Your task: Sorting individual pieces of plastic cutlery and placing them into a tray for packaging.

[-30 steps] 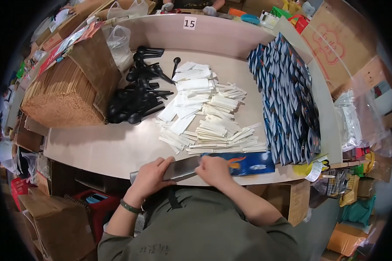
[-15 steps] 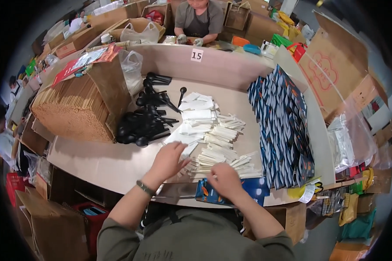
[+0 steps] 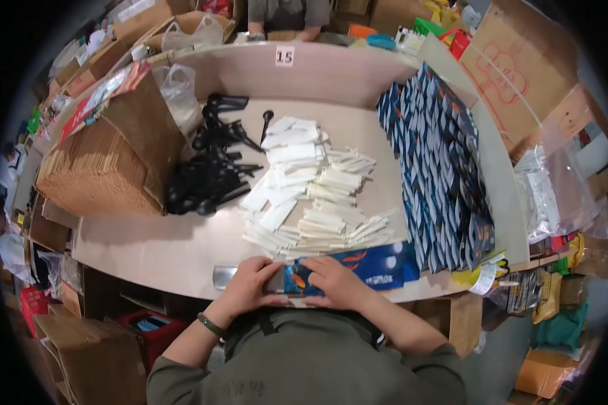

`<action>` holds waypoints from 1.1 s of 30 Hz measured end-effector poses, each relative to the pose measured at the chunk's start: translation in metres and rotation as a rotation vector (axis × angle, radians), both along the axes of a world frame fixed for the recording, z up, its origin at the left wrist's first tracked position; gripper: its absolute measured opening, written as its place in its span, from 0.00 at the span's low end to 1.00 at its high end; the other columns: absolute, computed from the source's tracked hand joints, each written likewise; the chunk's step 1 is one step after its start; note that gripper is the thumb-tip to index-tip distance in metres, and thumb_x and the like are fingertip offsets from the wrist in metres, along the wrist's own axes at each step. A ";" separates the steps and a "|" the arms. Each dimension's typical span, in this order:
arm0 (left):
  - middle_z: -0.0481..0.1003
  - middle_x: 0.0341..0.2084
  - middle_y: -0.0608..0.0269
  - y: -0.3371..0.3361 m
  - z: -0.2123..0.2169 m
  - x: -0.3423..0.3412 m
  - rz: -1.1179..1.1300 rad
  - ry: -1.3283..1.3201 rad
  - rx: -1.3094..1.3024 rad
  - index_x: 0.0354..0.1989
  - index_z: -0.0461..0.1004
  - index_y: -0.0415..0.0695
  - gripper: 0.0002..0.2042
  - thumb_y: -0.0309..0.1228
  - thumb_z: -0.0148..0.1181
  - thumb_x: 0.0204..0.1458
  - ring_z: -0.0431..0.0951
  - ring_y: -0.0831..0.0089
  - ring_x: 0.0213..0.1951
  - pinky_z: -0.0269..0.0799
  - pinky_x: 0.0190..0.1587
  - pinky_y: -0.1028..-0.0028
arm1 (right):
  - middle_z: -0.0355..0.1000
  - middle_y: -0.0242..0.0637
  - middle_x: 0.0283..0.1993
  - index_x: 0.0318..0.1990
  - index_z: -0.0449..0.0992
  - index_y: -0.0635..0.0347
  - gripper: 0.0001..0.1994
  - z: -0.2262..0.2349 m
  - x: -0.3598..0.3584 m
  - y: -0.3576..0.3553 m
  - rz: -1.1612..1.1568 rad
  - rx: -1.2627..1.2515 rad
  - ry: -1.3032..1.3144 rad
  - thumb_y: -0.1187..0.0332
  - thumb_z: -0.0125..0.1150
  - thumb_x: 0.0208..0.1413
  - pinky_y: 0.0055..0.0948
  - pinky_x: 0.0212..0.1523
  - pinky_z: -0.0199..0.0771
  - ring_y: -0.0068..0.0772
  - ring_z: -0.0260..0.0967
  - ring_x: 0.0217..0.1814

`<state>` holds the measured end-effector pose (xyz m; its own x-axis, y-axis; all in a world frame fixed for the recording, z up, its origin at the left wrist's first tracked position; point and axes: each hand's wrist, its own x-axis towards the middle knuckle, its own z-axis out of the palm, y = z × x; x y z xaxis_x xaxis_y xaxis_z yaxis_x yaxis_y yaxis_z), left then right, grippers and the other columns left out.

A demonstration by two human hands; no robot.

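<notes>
At the table's near edge my left hand [image 3: 253,285] is closed around the silvery-grey end of a blue pouch [image 3: 293,278]. My right hand [image 3: 336,283] grips the same pouch from the other side, its fingers bent over the blue printed part. Under and beside my right hand lie more flat blue pouches [image 3: 384,264]. Just beyond my hands spreads a pile of thin white paper-wrapped sticks [image 3: 331,219], with wider white packets [image 3: 292,156] behind. Black plastic spoons [image 3: 209,179] are heaped to the left. What my palms cover is hidden.
A cardboard box packed with brown card edges [image 3: 98,179] stands at left, a plastic bag [image 3: 175,94] behind it. Rows of upright blue packets [image 3: 439,175] line the right. A raised panel [image 3: 344,74] bounds the far side; beyond it another person [image 3: 289,17] sits.
Both hands have drawn back from the white sticks to the near edge and closed on a blue pouch. The view has shifted slightly.
</notes>
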<state>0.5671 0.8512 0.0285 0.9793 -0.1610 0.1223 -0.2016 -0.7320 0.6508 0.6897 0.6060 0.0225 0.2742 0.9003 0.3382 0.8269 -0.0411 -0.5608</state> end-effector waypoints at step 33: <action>0.77 0.43 0.57 0.115 0.011 0.044 0.451 -0.251 0.379 0.43 0.79 0.44 0.12 0.27 0.66 0.48 0.77 0.55 0.46 0.74 0.47 0.62 | 0.74 0.42 0.34 0.29 0.78 0.59 0.03 0.029 0.080 0.118 -0.003 -0.227 -0.314 0.72 0.58 0.50 0.42 0.42 0.76 0.46 0.74 0.42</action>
